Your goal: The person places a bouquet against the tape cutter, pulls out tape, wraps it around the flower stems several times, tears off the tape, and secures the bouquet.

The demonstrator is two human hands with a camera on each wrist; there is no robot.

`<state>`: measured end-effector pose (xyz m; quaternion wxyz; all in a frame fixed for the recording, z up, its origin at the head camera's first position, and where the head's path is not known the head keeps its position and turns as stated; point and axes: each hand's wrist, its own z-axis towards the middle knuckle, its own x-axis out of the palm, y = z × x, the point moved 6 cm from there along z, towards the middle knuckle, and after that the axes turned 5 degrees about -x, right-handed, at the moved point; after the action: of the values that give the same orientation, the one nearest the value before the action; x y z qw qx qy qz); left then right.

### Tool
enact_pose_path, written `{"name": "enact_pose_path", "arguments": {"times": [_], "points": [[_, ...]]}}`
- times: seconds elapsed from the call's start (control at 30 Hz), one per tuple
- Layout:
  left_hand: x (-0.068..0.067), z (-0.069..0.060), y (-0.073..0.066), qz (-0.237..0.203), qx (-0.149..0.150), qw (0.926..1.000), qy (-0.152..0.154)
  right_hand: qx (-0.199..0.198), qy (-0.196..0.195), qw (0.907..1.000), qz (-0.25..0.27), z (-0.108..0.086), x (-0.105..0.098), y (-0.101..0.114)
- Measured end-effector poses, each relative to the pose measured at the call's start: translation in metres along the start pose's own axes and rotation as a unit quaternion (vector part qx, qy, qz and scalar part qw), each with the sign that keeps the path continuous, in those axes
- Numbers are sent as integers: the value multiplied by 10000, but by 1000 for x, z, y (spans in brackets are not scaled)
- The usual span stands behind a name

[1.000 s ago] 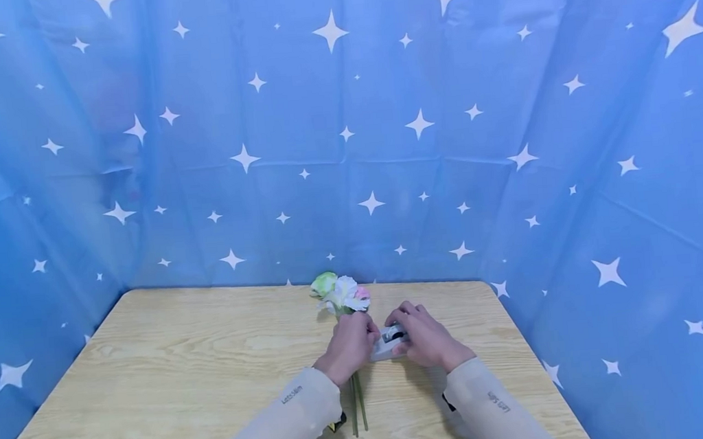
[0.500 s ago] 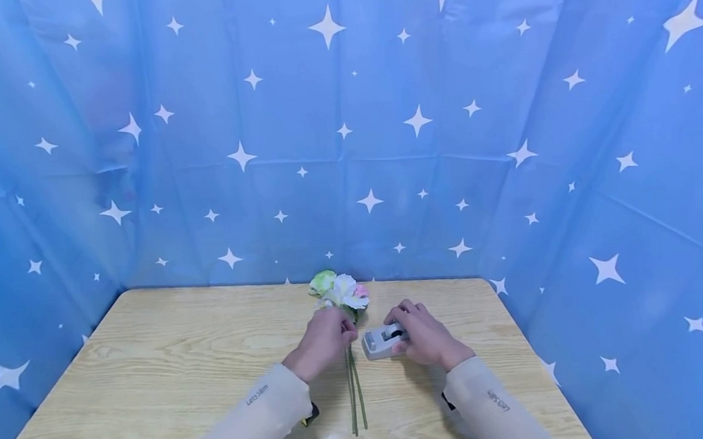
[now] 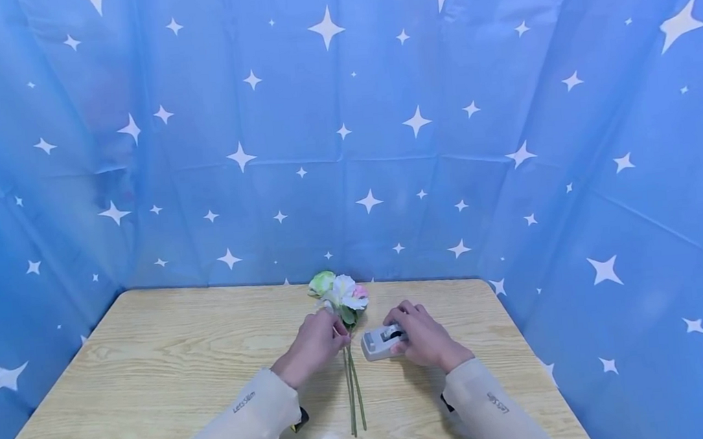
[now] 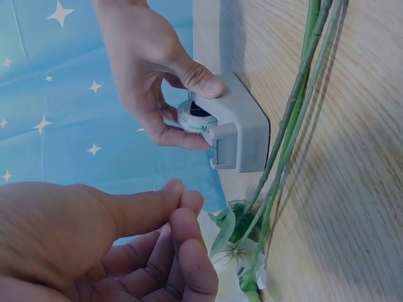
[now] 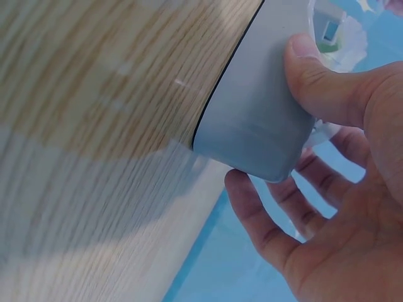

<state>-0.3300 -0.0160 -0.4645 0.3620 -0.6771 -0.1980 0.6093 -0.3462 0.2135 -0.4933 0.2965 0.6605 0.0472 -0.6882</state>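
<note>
My right hand (image 3: 422, 334) grips a grey tape dispenser (image 3: 376, 343) on the table, its thumb on one side and fingers on the other. A roll of clear tape (image 4: 196, 117) sits in the dispenser. Left of it, my left hand (image 3: 316, 343) hovers by the stems, thumb and fingertip pinched together. The pinch appears to be on a piece of clear tape, though the strip itself is hardly visible. Artificial flowers lie together: a green bloom (image 3: 322, 282), a white bloom (image 3: 345, 290) and a pink bloom (image 3: 360, 292). Their green stems (image 3: 354, 391) run toward me.
The wooden table (image 3: 202, 369) extends to both sides of the hands. A blue curtain (image 3: 293, 114) with white stars hangs behind its far edge and along both sides. The flower heads lie near the far edge.
My left hand has moved left, away from the dispenser's front end, keeping its pinch and uncovering the stems. My right hand and the dispenser have hardly moved.
</note>
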Motion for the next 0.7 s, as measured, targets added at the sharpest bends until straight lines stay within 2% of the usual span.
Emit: {"name": "enact_pose_path", "arguments": {"times": [0.53,0.7], "points": [[-3,-4,0,-3,79,10000,-29,-36,-40,10000,71,-1,2,-2],[-5,-5,3,-15,-6,10000,-12,-4,-54,10000,77,-1,3,-3]]}}
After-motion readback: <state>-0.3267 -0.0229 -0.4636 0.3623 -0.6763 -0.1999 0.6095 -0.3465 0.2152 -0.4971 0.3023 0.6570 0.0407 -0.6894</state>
